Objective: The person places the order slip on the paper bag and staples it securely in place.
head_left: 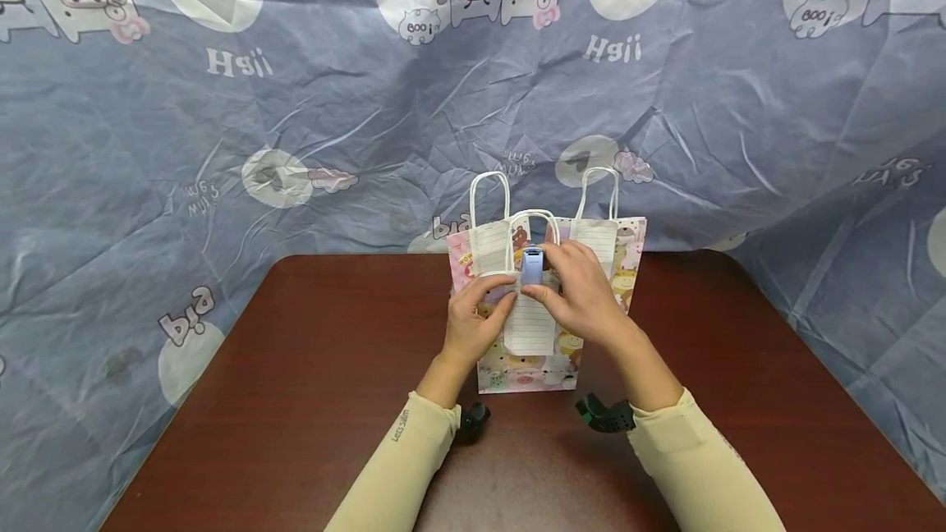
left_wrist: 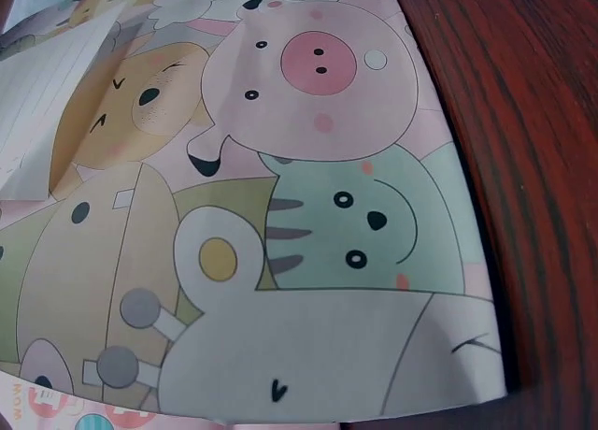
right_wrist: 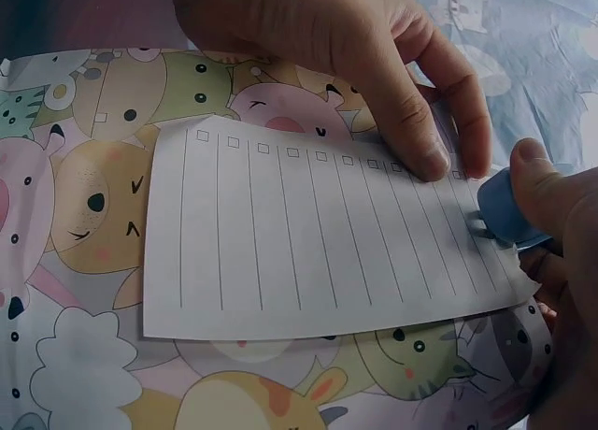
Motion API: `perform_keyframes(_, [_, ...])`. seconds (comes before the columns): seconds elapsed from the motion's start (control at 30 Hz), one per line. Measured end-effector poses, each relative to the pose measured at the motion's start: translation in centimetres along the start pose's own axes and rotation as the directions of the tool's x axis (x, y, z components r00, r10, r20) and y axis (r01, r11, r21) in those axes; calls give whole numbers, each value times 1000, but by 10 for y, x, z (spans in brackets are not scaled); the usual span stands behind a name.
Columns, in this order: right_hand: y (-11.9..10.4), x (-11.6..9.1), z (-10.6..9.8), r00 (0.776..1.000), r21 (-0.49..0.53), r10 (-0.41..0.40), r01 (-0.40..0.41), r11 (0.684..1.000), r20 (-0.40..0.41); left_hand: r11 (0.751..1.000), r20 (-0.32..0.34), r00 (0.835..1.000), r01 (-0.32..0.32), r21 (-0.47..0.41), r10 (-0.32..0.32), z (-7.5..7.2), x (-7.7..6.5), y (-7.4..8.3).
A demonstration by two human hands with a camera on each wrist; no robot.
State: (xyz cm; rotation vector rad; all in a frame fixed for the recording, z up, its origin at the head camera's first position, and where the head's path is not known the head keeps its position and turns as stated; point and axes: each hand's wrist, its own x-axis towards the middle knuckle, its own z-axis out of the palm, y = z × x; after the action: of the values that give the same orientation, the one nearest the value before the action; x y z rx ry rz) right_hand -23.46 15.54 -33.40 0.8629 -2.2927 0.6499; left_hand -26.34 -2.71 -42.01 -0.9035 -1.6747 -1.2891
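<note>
A small blue stapler (head_left: 532, 267) is held between the thumb and fingers of my right hand (head_left: 587, 290). Its jaws straddle the top edge of a lined paper sheet (right_wrist: 318, 234) lying against the front paper bag (head_left: 528, 376). My left hand (head_left: 471, 323) pinches the sheet and the bag's upper edge, thumb on the near side, just left of the stapler. The bag stands upright, printed with cartoon animals, a white handle (head_left: 534, 213) looping above it. In the left wrist view, the bag's printed front (left_wrist: 318, 224) shows, but no fingers.
Behind stand a pink-edged bag (head_left: 460, 253) at left and another printed bag (head_left: 631, 257) at right, each with a lined sheet and white handle. They rest on a dark red-brown table (head_left: 332, 368). A blue patterned cloth (head_left: 332, 105) hangs behind.
</note>
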Motion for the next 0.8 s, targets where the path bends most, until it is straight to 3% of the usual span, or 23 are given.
perform_keyframes(0.8, [1,-2,6,998,12,-30,31,999,-64,1000,2,1000,24,-2,-24,0,-3,0])
